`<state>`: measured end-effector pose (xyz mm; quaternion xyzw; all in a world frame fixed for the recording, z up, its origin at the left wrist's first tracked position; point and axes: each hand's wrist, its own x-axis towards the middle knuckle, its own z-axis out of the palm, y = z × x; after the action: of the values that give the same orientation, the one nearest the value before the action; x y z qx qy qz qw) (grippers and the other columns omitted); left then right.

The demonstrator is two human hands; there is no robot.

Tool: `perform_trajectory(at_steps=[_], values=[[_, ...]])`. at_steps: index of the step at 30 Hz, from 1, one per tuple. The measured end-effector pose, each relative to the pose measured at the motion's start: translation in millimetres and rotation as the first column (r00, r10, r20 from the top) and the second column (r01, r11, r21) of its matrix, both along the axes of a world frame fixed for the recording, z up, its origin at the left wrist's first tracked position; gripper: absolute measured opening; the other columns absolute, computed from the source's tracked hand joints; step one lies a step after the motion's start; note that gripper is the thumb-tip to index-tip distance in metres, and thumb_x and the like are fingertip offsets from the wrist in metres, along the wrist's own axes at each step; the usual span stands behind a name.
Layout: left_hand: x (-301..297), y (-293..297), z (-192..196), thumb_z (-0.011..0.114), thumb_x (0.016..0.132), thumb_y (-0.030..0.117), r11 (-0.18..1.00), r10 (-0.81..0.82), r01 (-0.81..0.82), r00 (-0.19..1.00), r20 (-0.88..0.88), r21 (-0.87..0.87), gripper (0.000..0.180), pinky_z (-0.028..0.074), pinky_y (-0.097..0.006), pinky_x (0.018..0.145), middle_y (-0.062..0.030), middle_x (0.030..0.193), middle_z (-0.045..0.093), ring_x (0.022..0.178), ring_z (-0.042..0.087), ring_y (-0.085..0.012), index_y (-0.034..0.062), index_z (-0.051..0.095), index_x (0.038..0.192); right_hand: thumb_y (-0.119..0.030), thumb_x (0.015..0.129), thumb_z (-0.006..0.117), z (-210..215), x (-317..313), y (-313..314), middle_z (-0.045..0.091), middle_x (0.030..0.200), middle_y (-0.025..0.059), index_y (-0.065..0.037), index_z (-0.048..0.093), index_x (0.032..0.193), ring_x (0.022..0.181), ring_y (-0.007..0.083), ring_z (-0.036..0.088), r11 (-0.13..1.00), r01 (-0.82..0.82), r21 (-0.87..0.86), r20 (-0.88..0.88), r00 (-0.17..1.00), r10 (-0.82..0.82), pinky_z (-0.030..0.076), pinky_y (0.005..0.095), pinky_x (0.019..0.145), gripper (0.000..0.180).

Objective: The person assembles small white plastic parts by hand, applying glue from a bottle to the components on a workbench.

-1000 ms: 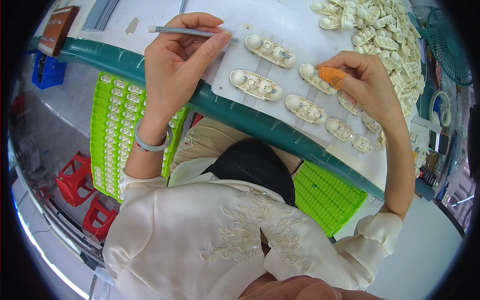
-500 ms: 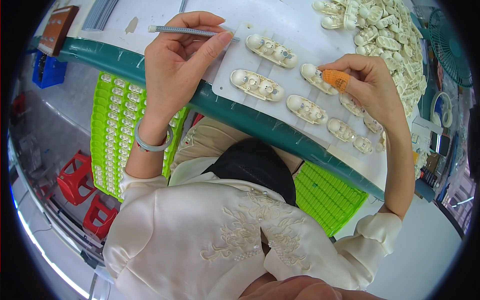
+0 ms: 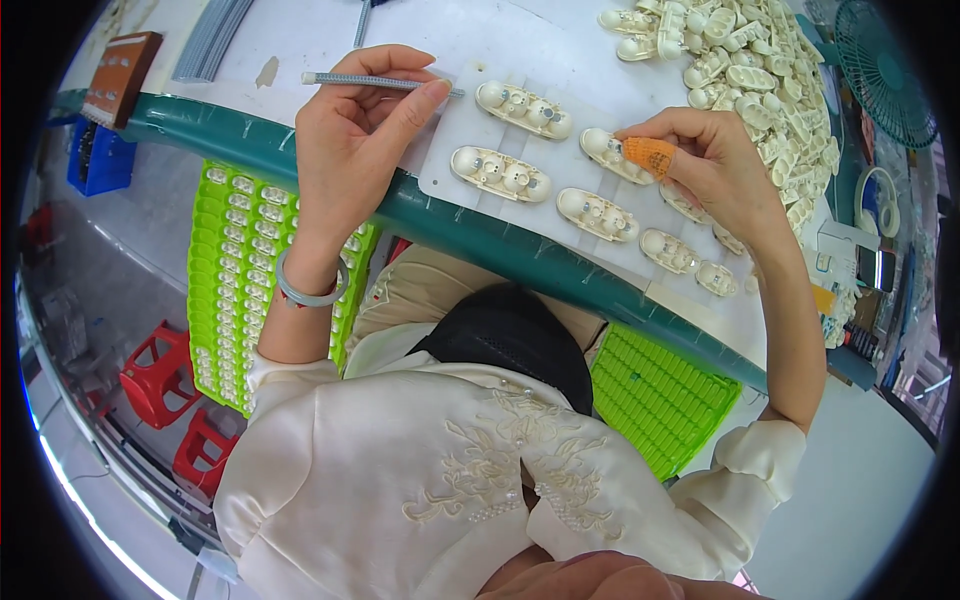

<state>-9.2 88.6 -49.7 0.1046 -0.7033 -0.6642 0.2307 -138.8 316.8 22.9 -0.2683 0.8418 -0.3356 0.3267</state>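
Between the thumb and fingers of my left hand (image 3: 350, 150) is a thin grey tube (image 3: 335, 79) with a pale end, held nearly level above the left edge of a white plate (image 3: 440, 182). Oval cream plastic casings (image 3: 500, 174) with round domes sit in rows on that plate. My right hand (image 3: 715, 160) wears an orange finger cover (image 3: 648, 155) and pinches at another cream casing (image 3: 603, 148) in the far row. Whatever lies between those fingertips is hidden. Further casings sit under and beside the right hand.
A large pile of loose cream casings (image 3: 755, 80) lies at the far right, near a green fan (image 3: 885, 75). Grey tubes (image 3: 210, 40) are bundled at the far left. Green trays (image 3: 665, 400) rest below the table's green edge (image 3: 480, 225). Red stools (image 3: 155, 375) stand left.
The whole view has shifted slightly, with the plate and casings a little further left. Both hands keep their holds, the right still at the same casing.
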Motion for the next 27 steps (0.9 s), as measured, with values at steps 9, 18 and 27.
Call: perform_trajectory(at_steps=[9, 18, 27], values=[[-1, -1, 2, 0.064, 0.078, 0.002, 1.000, -0.005, 0.005, 1.000, 0.012, 0.019, 0.024, 0.047, -0.016, 0.067, -0.0058, 0.087, 0.061, 0.077, 0.057, -0.0064, -0.0026, 0.055, 0.100, -0.004, 0.080, 0.056, 5, 0, -1, 0.046, 0.054, -0.0043, -0.001, 0.065, 0.093, 0.046, 0.0008, 0.036, 0.999, 0.046, 0.011, 0.120, 0.992, -0.047, 0.026, 0.0174, 0.041, 0.017], [-3, -1, 12, 0.064, 0.078, 0.003, 0.999, -0.038, 0.037, 0.999, 0.029, 0.018, 0.022, 0.047, -0.015, 0.065, -0.0053, 0.085, 0.062, 0.075, 0.058, -0.0060, -0.0022, 0.056, 0.098, -0.006, 0.080, 0.055, 20, 4, -29, 0.051, 0.056, -0.0007, 0.000, 0.063, 0.098, 0.042, 0.0030, 0.039, 0.993, 0.041, -0.106, 0.041, 0.999, -0.037, 0.030, 0.0187, 0.039, 0.020], [-18, 0, 28, 0.063, 0.077, -0.003, 0.977, -0.161, 0.169, 0.984, 0.071, -0.127, 0.024, 0.050, -0.022, 0.074, -0.0104, 0.088, 0.062, 0.084, 0.061, -0.0137, -0.0042, 0.054, 0.098, -0.005, 0.077, 0.050, 0, 7, -63, 0.053, 0.058, 0.0040, 0.002, 0.063, 0.094, 0.037, 0.0066, 0.044, 0.995, -0.037, -0.092, 0.112, 0.993, 0.047, 0.032, 0.0210, 0.035, 0.022]])
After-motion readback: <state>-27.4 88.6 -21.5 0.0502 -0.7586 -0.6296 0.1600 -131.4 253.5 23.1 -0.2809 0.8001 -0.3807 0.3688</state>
